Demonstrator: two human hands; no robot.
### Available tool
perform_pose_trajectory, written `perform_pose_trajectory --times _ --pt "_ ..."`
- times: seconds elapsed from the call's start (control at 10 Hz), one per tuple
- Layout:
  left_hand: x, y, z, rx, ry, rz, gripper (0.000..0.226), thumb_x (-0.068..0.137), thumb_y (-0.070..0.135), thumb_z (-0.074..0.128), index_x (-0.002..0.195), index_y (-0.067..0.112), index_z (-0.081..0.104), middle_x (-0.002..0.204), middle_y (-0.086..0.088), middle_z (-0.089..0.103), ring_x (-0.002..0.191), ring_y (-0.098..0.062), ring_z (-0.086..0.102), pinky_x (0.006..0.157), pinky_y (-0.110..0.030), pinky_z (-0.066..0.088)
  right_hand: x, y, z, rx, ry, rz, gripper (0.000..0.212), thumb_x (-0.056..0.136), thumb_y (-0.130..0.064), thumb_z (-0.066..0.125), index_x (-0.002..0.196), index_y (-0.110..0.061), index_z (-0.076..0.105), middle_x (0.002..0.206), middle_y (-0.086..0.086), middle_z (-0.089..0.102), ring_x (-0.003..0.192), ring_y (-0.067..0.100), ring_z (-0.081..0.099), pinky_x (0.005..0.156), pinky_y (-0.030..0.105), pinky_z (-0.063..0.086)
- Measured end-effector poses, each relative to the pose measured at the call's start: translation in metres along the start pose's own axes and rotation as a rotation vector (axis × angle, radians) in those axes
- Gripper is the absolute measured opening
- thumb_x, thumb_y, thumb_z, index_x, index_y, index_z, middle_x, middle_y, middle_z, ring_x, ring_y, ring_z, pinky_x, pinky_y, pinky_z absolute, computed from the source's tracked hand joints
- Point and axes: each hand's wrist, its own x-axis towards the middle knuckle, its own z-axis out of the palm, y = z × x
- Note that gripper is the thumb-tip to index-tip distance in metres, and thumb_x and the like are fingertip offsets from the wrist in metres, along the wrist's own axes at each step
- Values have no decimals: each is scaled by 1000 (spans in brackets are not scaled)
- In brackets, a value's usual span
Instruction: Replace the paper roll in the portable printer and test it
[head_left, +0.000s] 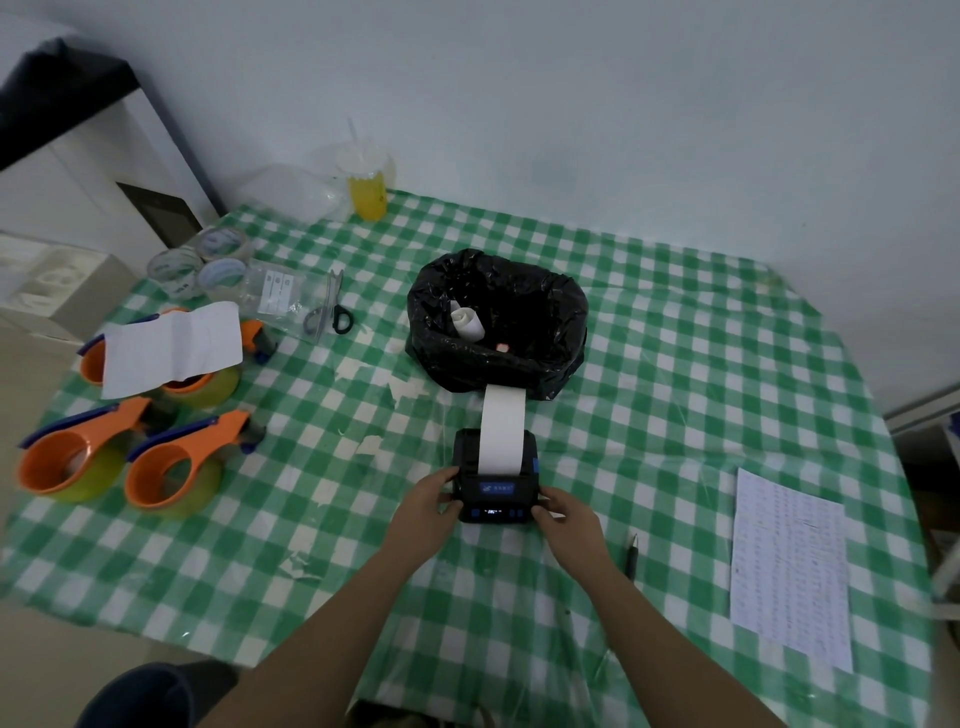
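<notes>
The small black portable printer (493, 496) sits on the green-checked table (675, 364), its front display lit blue. A white paper strip (502, 428) runs out of its top and away from me toward the black bag. My left hand (428, 501) grips the printer's left side. My right hand (563, 514) grips its right side, fingertips at the front corner. A used white paper roll (467, 322) lies inside the black bin bag (498, 322) behind the printer.
Three orange tape dispensers (171, 465) and a white sheet (171, 348) lie at the left, with tape rolls (208, 260) and scissors (335, 306) behind. A printed sheet (789, 566) and a pen (632, 553) lie at the right. A yellow drink cup (368, 184) stands by the wall.
</notes>
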Motion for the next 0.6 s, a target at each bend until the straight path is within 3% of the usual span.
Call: perform_pose_trajectory --times 0.4,0.5,0.6 --pt "7 11 -6 41 6 -83 35 88 5 53 122 6 55 126 -15 60 107 -27 60 91 -30 47 0 -8 0 -41 10 22 32 90 -19 56 121 -11 58 113 13 66 97 20 59 81 27 43" --pt "2 19 -13 8 -27 -104 29 89 8 55 118 7 59 121 -11 63 99 -19 61 85 -25 45 -1 -14 -6 -20 19 32 30 90 -20 56 117 -10 60 105 10 68 92 19 60 79 30 48" --pt "-28 10 -17 -24 -22 -71 24 89 12 58 99 32 67 98 4 68 77 3 63 88 -29 52 -11 -18 -14 84 119 -21 22 90 -18 55 111 -14 63 99 4 68 89 18 63 73 23 49"
